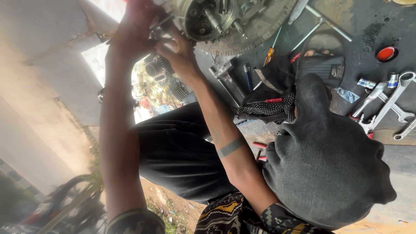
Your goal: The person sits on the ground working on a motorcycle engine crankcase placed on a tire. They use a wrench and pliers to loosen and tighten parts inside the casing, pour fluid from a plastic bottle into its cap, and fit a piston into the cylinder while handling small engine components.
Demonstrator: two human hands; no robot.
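Both hands sit on the engine casing [208, 19], top centre of the frame. Left hand [134, 26] is wrapped around the casing's left edge, fingers closed on it. Right hand [177, 50] is pressed on the lower left rim; can't tell whether its fingers grip anything. Below the casing, a woven mat [255, 37] lies on the dark floor [368, 39]. Spanners [392, 106] lie loose at right, a yellow-handled screwdriver [271, 54] and a red-handled one [268, 100] near centre. Risk: the casing looks greasy, so a slip could tip it onto the tools; small parts could roll off and get lost in the clutter.
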